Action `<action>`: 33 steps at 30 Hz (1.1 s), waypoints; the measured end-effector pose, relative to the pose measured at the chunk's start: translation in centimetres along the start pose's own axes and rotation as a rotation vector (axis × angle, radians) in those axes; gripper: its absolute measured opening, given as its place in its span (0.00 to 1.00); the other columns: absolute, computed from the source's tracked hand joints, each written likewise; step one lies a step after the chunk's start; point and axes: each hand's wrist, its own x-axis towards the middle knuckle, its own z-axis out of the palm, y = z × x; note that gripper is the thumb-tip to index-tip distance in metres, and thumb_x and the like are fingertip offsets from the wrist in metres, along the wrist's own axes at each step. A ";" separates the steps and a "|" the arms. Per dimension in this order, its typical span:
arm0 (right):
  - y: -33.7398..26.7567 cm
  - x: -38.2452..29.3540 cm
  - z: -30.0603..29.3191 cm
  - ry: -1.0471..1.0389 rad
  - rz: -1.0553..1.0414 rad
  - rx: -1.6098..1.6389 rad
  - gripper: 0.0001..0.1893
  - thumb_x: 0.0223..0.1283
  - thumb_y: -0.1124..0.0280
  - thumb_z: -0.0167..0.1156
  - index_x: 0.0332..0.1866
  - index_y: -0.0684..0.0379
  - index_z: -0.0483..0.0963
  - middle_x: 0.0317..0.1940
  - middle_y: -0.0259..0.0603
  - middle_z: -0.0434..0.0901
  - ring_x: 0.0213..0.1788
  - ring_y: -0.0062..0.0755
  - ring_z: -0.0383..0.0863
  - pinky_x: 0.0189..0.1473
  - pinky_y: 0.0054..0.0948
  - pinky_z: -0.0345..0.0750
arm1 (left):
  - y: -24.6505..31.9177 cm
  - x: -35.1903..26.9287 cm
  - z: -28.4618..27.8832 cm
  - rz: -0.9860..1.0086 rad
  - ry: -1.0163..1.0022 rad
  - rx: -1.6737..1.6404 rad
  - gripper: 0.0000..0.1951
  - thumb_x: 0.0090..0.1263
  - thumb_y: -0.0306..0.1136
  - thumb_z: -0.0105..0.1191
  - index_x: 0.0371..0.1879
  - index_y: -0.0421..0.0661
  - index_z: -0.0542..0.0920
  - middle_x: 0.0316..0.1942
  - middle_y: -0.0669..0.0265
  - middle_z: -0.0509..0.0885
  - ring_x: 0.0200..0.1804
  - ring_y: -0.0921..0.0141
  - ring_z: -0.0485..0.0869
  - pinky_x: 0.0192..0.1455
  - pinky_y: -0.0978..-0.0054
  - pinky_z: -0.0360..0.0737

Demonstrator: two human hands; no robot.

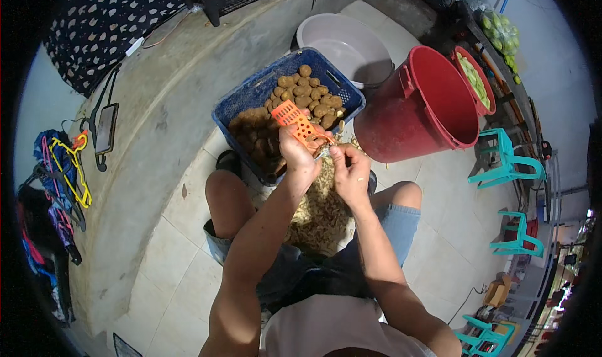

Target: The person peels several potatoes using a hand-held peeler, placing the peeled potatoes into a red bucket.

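Observation:
My left hand (297, 152) is closed around an orange plastic peeler (291, 115) with slots and round holes in its body. At the peeler's near end, the thumb and forefinger of my right hand (350, 171) pinch the metal blade part (323, 151); its exact shape is partly hidden by my fingers. Both hands are above the near right edge of a blue plastic crate (230, 92). Brown, soil-covered potatoes (303, 93) lie inside it. Below my hands, between my legs, a heap of pale peelings (320, 216) covers the floor tiles.
Right of the crate stands a tall red bucket (390, 107), with a grey basin (338, 37) behind it. A smaller red tub (487, 93) holds pale green pieces. Turquoise stools (510, 161) stand at right. A concrete ledge (127, 136) at left bears hangers (75, 169) and a smartphone (106, 129).

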 end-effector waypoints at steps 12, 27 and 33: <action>-0.9 -0.3 0.4 -0.003 -0.061 0.008 0.13 0.64 0.68 0.60 0.29 0.68 0.77 0.21 0.47 0.78 0.24 0.30 0.75 0.31 0.32 0.73 | 0.1 -0.2 0.1 0.014 0.030 0.008 0.21 0.66 0.45 0.39 0.49 0.42 0.70 0.21 0.58 0.78 0.24 0.60 0.79 0.32 0.58 0.80; -1.1 0.5 0.1 0.008 0.037 0.033 0.13 0.64 0.68 0.58 0.28 0.68 0.77 0.22 0.50 0.78 0.25 0.43 0.78 0.31 0.34 0.72 | -0.1 -0.1 -0.2 -0.022 0.084 -0.067 0.21 0.66 0.48 0.42 0.47 0.43 0.71 0.22 0.57 0.79 0.25 0.58 0.80 0.29 0.57 0.80; -1.4 0.0 0.4 0.007 -0.052 -0.009 0.13 0.63 0.69 0.59 0.28 0.68 0.76 0.20 0.50 0.77 0.23 0.35 0.77 0.28 0.34 0.70 | 0.0 0.0 -0.2 0.019 0.050 -0.070 0.21 0.65 0.48 0.44 0.47 0.43 0.70 0.21 0.57 0.79 0.25 0.58 0.80 0.30 0.59 0.80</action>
